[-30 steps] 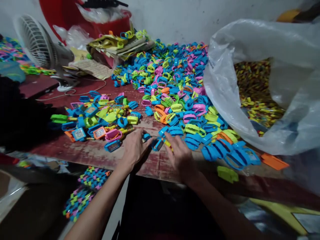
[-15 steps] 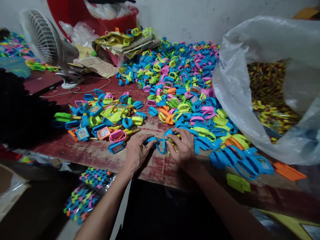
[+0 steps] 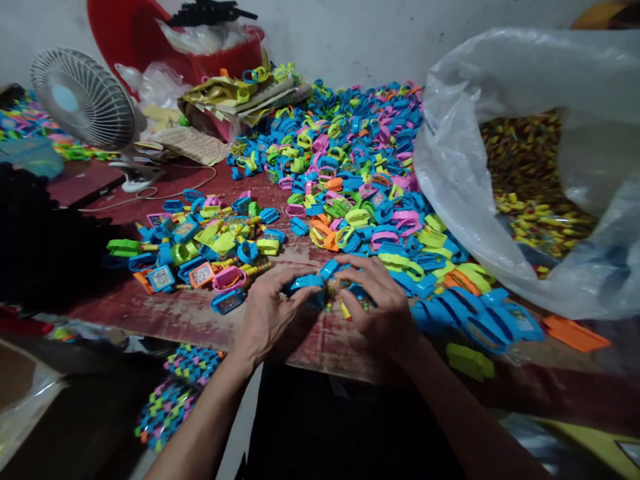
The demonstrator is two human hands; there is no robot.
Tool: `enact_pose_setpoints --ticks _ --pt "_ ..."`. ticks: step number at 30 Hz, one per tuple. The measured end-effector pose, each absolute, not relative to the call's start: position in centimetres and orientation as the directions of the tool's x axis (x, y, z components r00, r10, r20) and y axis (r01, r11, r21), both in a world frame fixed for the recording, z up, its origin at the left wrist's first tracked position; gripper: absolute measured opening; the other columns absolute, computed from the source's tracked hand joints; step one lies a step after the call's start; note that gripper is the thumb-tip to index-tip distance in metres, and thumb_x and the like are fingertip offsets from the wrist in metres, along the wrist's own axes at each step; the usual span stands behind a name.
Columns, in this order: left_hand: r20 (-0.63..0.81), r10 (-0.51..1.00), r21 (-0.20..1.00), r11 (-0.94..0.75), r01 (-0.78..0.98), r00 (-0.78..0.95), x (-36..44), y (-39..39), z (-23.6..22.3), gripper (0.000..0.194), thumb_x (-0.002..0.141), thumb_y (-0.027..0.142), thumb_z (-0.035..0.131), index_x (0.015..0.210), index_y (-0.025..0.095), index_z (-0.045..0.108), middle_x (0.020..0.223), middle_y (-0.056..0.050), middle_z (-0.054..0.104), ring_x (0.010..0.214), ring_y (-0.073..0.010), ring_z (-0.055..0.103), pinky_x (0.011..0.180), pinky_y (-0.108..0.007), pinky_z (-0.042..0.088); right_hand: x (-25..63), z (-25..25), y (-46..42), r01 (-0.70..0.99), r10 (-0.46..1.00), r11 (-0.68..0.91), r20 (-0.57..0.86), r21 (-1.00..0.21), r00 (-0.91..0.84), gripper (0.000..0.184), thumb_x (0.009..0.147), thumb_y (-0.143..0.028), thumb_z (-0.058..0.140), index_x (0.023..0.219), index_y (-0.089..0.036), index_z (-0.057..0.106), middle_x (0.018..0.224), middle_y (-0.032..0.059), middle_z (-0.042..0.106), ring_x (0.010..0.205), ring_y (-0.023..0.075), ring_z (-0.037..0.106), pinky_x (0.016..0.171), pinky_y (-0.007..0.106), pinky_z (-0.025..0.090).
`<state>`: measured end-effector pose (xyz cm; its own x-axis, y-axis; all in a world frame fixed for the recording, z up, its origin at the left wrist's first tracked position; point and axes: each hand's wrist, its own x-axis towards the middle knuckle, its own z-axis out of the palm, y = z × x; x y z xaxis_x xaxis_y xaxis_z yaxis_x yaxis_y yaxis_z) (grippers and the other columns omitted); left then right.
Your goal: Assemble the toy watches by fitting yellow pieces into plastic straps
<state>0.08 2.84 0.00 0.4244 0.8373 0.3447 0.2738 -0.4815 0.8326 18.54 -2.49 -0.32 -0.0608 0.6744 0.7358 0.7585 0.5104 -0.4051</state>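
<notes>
My left hand [image 3: 270, 310] has its thumb and fingers closed on a blue watch [image 3: 306, 283], just above the table [image 3: 310, 350] or resting on it; I cannot tell which. My right hand [image 3: 383, 300] is beside it, fingers bent over a few yellow sticks [image 3: 345, 310]. Some of its fingertips are hidden, so I cannot tell whether it grips them or only covers them. A blue piece [image 3: 330, 269] shows at the tips of its fingers, between my two hands.

Left of my left hand lies a loose group of watches [image 3: 215, 237] in blue, yellow, green, pink and orange, with sticks among them. Beyond both hands, a big heap [image 3: 350, 143] of coloured bands spreads back to the wall [image 3: 340, 40]. Right of my right hand I see a row of blue bands [image 3: 470, 317], an orange piece [image 3: 575, 332] farther right, and a yellow-green piece [image 3: 470, 361] nearer me.

Past the blue bands, a clear plastic bag [image 3: 450, 160] stands open with many small yellow and red pieces [image 3: 545, 220] inside. Far beyond my left hand are a fan [image 3: 85, 100], papers [image 3: 193, 145] and a red tub [image 3: 227, 57].
</notes>
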Motion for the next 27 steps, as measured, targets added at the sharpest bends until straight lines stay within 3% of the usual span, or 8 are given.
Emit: enact_pose_setpoints --ticks 4,8,11,13,17,22,27 --pt "0.256 0.852 0.863 -0.414 0.289 0.457 1.2 1.8 0.3 0.023 0.084 0.031 0.065 0.103 0.02 0.074 0.102 -0.005 0.076 0.1 -0.0246 0.069 0.085 -0.034 0.056 18.5 0.1 -3.6 0.667 0.715 0.579 0.685 -0.469 -0.139 0.012 0.09 -0.012 0.057 0.097 -0.018 0.064 0.102 0.0084 0.073 0.096 0.0208 0.066 0.088 0.037 0.052" --pt "0.209 0.847 0.905 -0.357 0.232 0.49 1.9 0.6 0.3 0.031 0.083 0.033 0.068 0.109 0.019 0.071 0.108 -0.006 0.075 0.103 -0.0243 0.068 0.089 -0.034 0.054 19.2 -1.2 -5.1 0.645 0.809 0.404 0.583 -0.648 0.08 0.012 0.086 -0.014 0.06 0.095 -0.02 0.066 0.092 0.0059 0.072 0.085 0.0192 0.068 0.076 0.031 0.055" --pt "0.218 0.843 0.93 -0.333 0.158 0.492 2.3 -0.3 0.2 0.031 0.087 0.035 0.063 0.112 0.018 0.07 0.109 -0.006 0.074 0.105 -0.0221 0.067 0.093 -0.033 0.052 19.2 -2.1 -6.1 0.367 0.91 0.239 0.339 -0.899 0.238 0.01 0.084 -0.024 0.065 0.094 -0.022 0.066 0.08 0.002 0.07 0.068 0.0167 0.068 0.062 0.027 0.055" --pt "0.211 0.861 0.944 -0.302 0.132 0.463 2.6 -0.6 0.0 0.028 0.09 0.037 0.059 0.106 0.017 0.072 0.105 -0.006 0.075 0.1 -0.0205 0.068 0.089 -0.03 0.053 19.1 -2.4 -6.5 0.131 0.95 0.158 0.187 -0.979 0.249 0.015 0.081 -0.029 0.068 0.093 -0.021 0.064 0.072 -0.0003 0.068 0.058 0.0148 0.065 0.056 0.026 0.053" --pt "0.115 0.883 0.971 -0.197 0.137 0.455 2.9 -0.6 -0.3 0.025 0.086 0.038 0.065 0.094 0.017 0.075 0.09 -0.005 0.076 0.083 -0.0173 0.069 0.076 -0.026 0.053 18.8 -2.6 -6.4 -0.068 0.963 0.099 0.078 -0.993 0.258 0.019 0.077 -0.031 0.071 0.089 -0.019 0.064 0.074 -0.0007 0.068 0.055 0.0113 0.062 0.056 0.025 0.052" --pt "-0.062 0.869 0.995 0.016 0.099 0.49 2.7 0.4 -0.2 0.029 0.079 0.041 0.072 0.094 0.016 0.077 0.09 -0.006 0.077 0.077 -0.0184 0.069 0.07 -0.027 0.055 19.0 -2.2 -5.9 -0.038 0.973 0.036 0.027 -0.999 0.229 0.02 0.075 -0.029 0.072 0.09 -0.017 0.068 0.062 -0.002 0.064 0.057 0.0121 0.061 0.058 0.025 0.05" --pt "-0.077 0.864 0.993 0.02 0.119 0.497 2.7 0.2 0.6 0.029 0.078 0.04 0.073 0.098 0.019 0.078 0.092 -0.006 0.078 0.083 -0.0213 0.071 0.072 -0.03 0.058 19.2 -1.6 -6.2 -0.066 0.978 0.079 0.065 -0.995 0.196 0.016 0.076 -0.027 0.073 0.09 -0.02 0.072 0.063 -0.0028 0.064 0.057 0.0109 0.057 0.057 0.023 0.048"
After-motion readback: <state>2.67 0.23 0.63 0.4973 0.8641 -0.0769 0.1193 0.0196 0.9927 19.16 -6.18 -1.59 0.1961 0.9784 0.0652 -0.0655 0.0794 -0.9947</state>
